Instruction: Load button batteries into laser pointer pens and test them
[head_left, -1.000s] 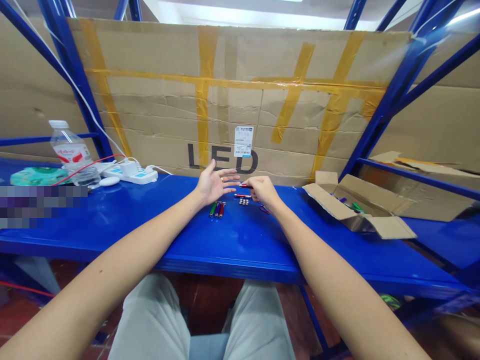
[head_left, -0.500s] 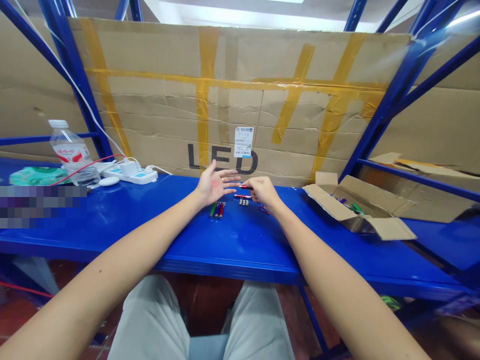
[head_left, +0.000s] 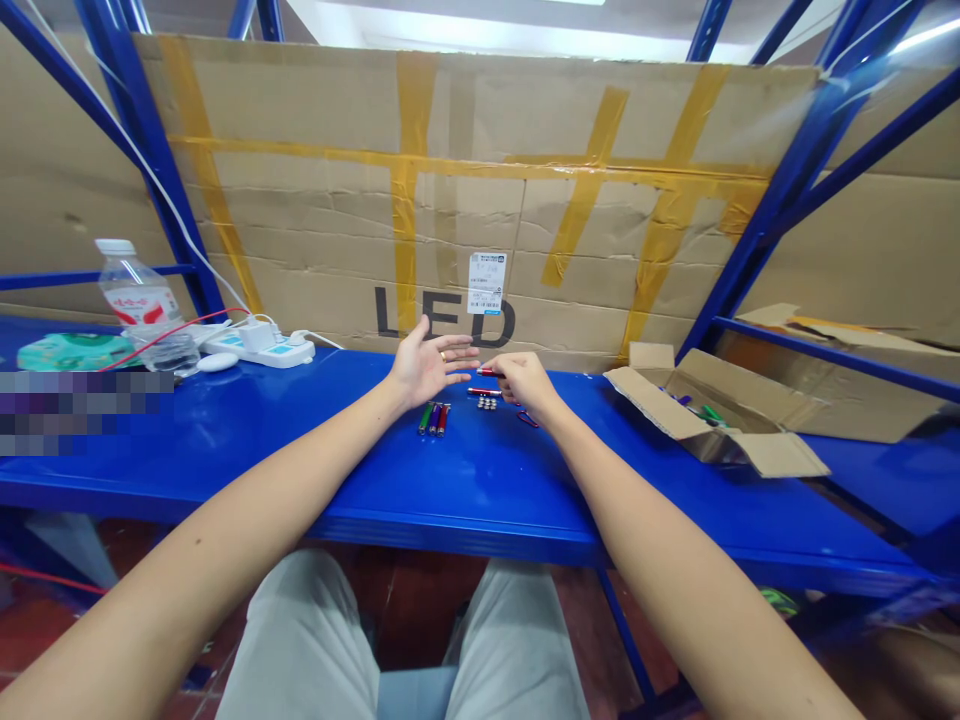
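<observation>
My right hand (head_left: pixel 527 382) is closed on a small red pen-shaped light (head_left: pixel 487 372), its tip pointing left at my left palm. My left hand (head_left: pixel 429 367) is held open, palm turned toward the right hand, fingers spread, a ring on one finger. Below the left hand lie three small lights (head_left: pixel 434 418) side by side on the blue shelf (head_left: pixel 300 450): green, purple and red. Between the hands lie another red light (head_left: pixel 484 391) and a cluster of small button cells (head_left: pixel 488 404). A small red clip (head_left: pixel 528 419) lies under the right wrist.
An open cardboard box (head_left: pixel 712 420) holding more coloured lights sits to the right. At the left stand a water bottle (head_left: pixel 139 300), a white power strip (head_left: pixel 262 347) with cables and a green round pack (head_left: pixel 75 352). A large cardboard sheet marked LED (head_left: pixel 450 200) backs the shelf.
Half a second ago a red dot of light showed on my left palm; now it is gone. Both hands have stayed in place.
</observation>
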